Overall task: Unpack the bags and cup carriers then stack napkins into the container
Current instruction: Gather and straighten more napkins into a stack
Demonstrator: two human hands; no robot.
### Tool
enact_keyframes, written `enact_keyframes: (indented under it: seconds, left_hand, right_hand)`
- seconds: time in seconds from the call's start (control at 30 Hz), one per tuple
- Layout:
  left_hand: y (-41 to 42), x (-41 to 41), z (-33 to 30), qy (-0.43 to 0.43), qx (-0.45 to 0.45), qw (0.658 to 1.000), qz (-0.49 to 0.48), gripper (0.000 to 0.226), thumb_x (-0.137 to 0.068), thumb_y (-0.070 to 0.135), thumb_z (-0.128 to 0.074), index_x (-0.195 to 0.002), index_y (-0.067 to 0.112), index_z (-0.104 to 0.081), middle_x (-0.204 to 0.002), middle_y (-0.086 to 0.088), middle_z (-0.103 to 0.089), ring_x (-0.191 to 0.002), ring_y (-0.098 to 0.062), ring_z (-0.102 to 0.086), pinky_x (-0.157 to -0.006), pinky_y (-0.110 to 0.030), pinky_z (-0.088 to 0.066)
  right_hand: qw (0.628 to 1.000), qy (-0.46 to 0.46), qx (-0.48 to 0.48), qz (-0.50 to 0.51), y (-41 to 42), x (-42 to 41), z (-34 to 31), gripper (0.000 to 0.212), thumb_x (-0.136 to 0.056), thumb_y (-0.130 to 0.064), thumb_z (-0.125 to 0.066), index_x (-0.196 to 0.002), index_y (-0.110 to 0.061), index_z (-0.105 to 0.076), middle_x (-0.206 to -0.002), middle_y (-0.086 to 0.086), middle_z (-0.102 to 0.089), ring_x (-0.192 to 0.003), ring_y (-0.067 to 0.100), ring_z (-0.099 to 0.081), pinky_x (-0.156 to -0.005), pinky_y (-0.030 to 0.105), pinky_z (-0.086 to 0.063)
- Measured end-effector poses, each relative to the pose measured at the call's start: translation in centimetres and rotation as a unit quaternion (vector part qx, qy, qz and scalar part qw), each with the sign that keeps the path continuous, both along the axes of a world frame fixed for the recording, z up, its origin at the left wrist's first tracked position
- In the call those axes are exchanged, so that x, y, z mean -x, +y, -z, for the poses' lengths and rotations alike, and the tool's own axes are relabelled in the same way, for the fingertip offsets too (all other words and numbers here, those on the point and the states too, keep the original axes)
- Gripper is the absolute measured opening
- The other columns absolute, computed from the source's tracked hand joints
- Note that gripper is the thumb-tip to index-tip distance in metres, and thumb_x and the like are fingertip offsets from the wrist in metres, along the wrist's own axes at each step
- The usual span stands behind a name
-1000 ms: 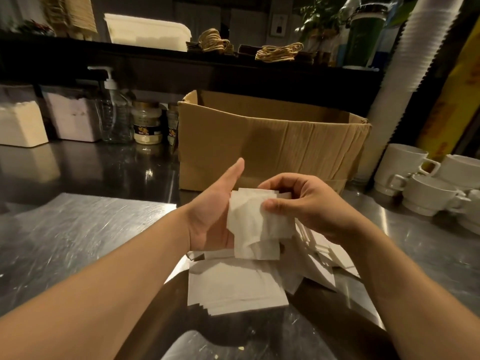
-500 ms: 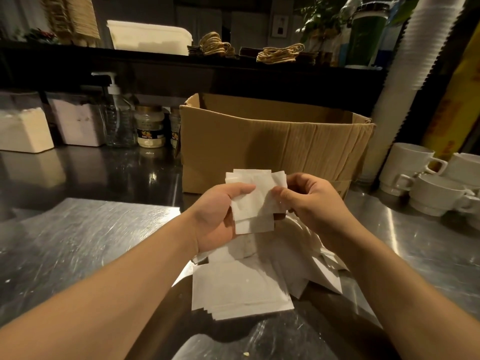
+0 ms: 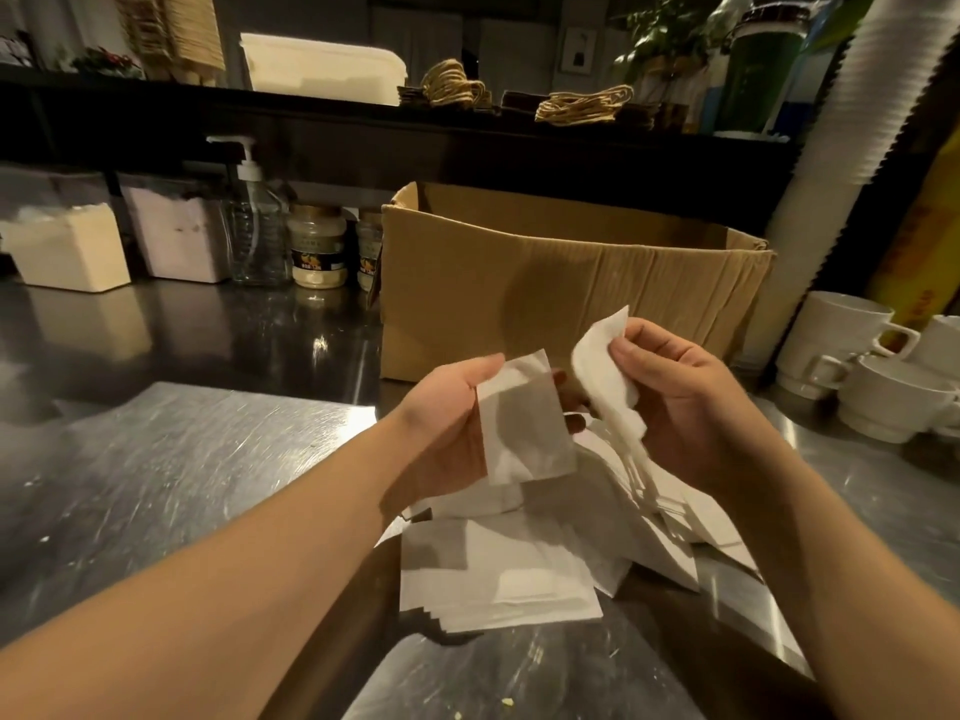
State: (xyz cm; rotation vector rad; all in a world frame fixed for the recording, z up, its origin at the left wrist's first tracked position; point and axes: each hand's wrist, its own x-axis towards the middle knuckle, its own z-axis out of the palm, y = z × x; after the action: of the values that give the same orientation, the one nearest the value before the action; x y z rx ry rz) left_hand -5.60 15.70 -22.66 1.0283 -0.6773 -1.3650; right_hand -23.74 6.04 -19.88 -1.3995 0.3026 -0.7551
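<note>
My left hand point(image 3: 447, 423) holds a small stack of white napkins point(image 3: 524, 418) upright, thumb on top and fingertips behind. To the right, my right hand point(image 3: 680, 402) pinches a separate bent white napkin point(image 3: 602, 371) a short way from that stack. Below both hands a loose pile of white napkins point(image 3: 498, 579) lies on the steel counter point(image 3: 171, 459), partly fanned out to the right. An open cardboard box point(image 3: 561, 288) stands just behind the hands; its inside is hidden.
White mugs point(image 3: 883, 387) are stacked at the right. A tall column of white cups point(image 3: 872, 122) rises behind them. A pump bottle point(image 3: 254, 226), jars point(image 3: 317, 246) and two clear containers point(image 3: 67, 246) line the back left. A white tub point(image 3: 322, 67) sits on the upper shelf.
The hands held one bundle of napkins together; now they have parted. My right hand pulled one napkin off to the right while my left keeps the stack.
</note>
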Motion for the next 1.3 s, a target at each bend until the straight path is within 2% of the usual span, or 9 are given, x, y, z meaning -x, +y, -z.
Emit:
enact_keyframes:
  seconds: [0.27, 0.37, 0.57, 0.67, 0.83, 1.0, 1.1, 1.2, 1.3]
  left_hand:
    - [-0.2, 0.6, 0.3, -0.076, -0.030, 0.996, 0.033, 0.053, -0.107, 0.052, -0.033, -0.117, 0.017, -0.072, -0.106, -0.010, -0.073, -0.094, -0.025, -0.068, -0.092, -0.041, -0.053]
    - [-0.4, 0.6, 0.4, -0.094, -0.031, 0.995, 0.034, 0.062, -0.104, 0.061, -0.026, -0.123, 0.021, -0.069, -0.113, -0.010, -0.074, -0.110, -0.030, -0.067, -0.106, -0.048, -0.050]
    - [-0.7, 0.5, 0.6, -0.115, -0.036, 0.992, 0.048, 0.077, -0.095, 0.076, -0.018, -0.123, 0.026, -0.070, -0.122, -0.012, -0.073, -0.119, -0.033, -0.066, -0.108, -0.050, -0.050]
    - [-0.8, 0.5, 0.7, -0.100, -0.020, 0.991, 0.084, 0.084, -0.088, 0.083, -0.020, -0.131, 0.027, -0.066, -0.131, -0.014, -0.068, -0.128, -0.038, -0.060, -0.111, -0.054, -0.046]
    - [-0.4, 0.6, 0.5, -0.110, 0.005, 0.985, 0.132, 0.073, -0.079, 0.078, -0.040, -0.128, 0.030, -0.065, -0.131, -0.013, -0.069, -0.123, -0.037, -0.065, -0.100, -0.047, -0.056]
    - [0.2, 0.6, 0.5, -0.072, 0.042, 0.990, 0.114, 0.040, -0.080, 0.050, -0.072, -0.112, 0.027, -0.074, -0.103, -0.009, -0.073, -0.099, -0.028, -0.068, -0.087, -0.043, -0.058]
    - [0.6, 0.5, 0.7, -0.063, 0.037, 0.989, 0.130, 0.055, -0.070, 0.039, -0.070, -0.122, 0.022, -0.064, -0.096, -0.009, -0.073, -0.090, -0.026, -0.070, -0.082, -0.040, -0.059]
    - [0.5, 0.9, 0.6, -0.049, 0.011, 0.990, 0.128, 0.057, -0.074, 0.038, -0.075, -0.127, 0.019, -0.065, -0.103, -0.013, -0.070, -0.096, -0.030, -0.068, -0.088, -0.043, -0.057]
    - [0.3, 0.9, 0.4, 0.067, 0.017, 0.995, 0.075, 0.048, -0.088, 0.048, -0.057, -0.110, 0.011, -0.077, -0.102, -0.015, -0.071, -0.090, -0.030, -0.070, -0.089, -0.043, -0.057]
  right_hand:
    - [0.951, 0.181, 0.240, 0.070, 0.6, -0.7, 0.7, 0.018, -0.083, -0.030, -0.069, -0.098, -0.023, -0.073, -0.092, -0.011, -0.074, -0.089, 0.007, -0.070, -0.072, 0.021, -0.058]
    - [0.943, 0.182, 0.250, 0.125, 0.6, -1.2, 1.1, 0.010, -0.087, -0.024, -0.073, -0.096, -0.025, -0.071, -0.091, -0.012, -0.073, -0.087, 0.007, -0.070, -0.067, 0.021, -0.059]
    - [0.953, 0.174, 0.205, 0.136, 0.9, -1.8, 1.6, 0.007, -0.088, -0.026, -0.073, -0.093, -0.021, -0.071, -0.083, -0.012, -0.072, -0.080, 0.004, -0.069, -0.057, 0.020, -0.056]
    - [0.952, 0.181, 0.200, 0.143, 1.2, -2.0, 1.8, 0.008, -0.086, -0.029, -0.075, -0.091, -0.023, -0.072, -0.096, -0.003, -0.070, -0.086, 0.015, -0.069, -0.059, 0.023, -0.058]
    - [0.939, 0.199, 0.226, 0.165, 1.4, -2.3, 2.1, 0.017, -0.087, -0.035, -0.075, -0.102, -0.032, -0.070, -0.113, 0.000, -0.064, -0.099, 0.018, -0.065, -0.063, 0.027, -0.062]
    - [0.967, 0.172, 0.152, 0.108, 1.6, -1.8, 1.7, 0.014, -0.088, -0.036, -0.069, -0.097, -0.025, -0.072, -0.096, -0.002, -0.071, -0.095, 0.021, -0.068, -0.068, 0.031, -0.062]
    - [0.981, 0.140, 0.112, 0.077, 1.8, -1.6, 1.5, 0.021, -0.081, -0.042, -0.068, -0.092, -0.025, -0.073, -0.094, -0.002, -0.073, -0.093, 0.022, -0.069, -0.071, 0.033, -0.062]
    - [0.968, 0.152, 0.152, 0.129, 1.8, -2.1, 1.9, 0.022, -0.090, -0.037, -0.067, -0.110, -0.028, -0.068, -0.102, -0.005, -0.072, -0.096, 0.017, -0.069, -0.072, 0.029, -0.062]
    - [0.941, 0.166, 0.207, 0.209, 1.3, -2.6, 2.4, 0.027, -0.096, -0.035, -0.065, -0.120, -0.030, -0.057, -0.116, 0.000, -0.064, -0.100, 0.018, -0.067, -0.076, 0.033, -0.063]
